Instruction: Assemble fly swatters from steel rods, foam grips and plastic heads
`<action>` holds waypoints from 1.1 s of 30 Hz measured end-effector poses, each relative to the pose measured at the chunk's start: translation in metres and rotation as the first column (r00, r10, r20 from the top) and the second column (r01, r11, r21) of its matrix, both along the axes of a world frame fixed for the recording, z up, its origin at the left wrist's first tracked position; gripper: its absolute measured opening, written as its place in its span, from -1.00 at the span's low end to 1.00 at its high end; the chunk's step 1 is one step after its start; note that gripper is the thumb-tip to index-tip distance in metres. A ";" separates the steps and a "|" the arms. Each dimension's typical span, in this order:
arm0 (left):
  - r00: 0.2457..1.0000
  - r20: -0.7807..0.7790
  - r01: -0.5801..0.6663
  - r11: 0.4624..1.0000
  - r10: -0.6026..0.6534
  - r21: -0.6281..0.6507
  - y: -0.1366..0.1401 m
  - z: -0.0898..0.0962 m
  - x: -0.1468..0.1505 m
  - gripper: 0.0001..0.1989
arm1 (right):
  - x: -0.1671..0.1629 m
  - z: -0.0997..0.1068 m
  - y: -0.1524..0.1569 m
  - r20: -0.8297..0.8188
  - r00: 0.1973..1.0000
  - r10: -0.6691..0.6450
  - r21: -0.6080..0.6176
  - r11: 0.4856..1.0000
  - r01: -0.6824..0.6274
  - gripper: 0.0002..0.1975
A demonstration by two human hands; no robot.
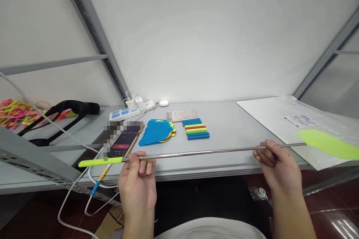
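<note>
A telescopic fly swatter (196, 152) stretches across the view above the shelf's front edge, its metal rod drawn out long. Its yellow-green grip points left and its yellow-green paddle is at the right. My left hand (138, 186) is closed around the rod just beside the grip. The fingers of my right hand (280, 170) pinch the rod near the paddle. Beyond the rod lie a stack of swatter paddles (155, 132), blue on top, a row of short metal rods (181, 115), and several coloured handle sleeves (198, 130) in blue, yellow, red and green.
A phone (123, 140) showing a timer lies at the left, with white cables around it. Behind it are a power strip (126, 113) and a small white case (163, 103). A white plastic package (280, 119) covers the right side. Grey metal posts (101, 41) frame the shelf.
</note>
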State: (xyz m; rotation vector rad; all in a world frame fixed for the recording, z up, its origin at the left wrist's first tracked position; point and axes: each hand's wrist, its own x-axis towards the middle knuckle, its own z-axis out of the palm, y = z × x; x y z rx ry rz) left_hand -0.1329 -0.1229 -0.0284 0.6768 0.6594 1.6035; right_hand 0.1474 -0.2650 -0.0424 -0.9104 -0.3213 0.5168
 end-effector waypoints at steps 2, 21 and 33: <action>1.000 0.012 0.014 1.000 -0.014 -0.006 -0.004 0.000 0.005 -0.72 | 0.001 0.002 0.000 -0.020 1.000 -0.007 0.014 1.000 0.007 -0.62; 0.980 0.076 0.193 0.972 -0.184 -0.133 -0.049 -0.021 0.053 -0.68 | -0.089 -0.023 0.041 0.333 0.909 0.251 -0.208 0.960 -0.189 -0.51; 0.995 0.082 0.061 0.996 -0.056 -0.062 -0.029 -0.007 0.036 -0.67 | -0.044 -0.006 0.022 0.139 0.942 0.306 -0.175 0.944 -0.281 -0.51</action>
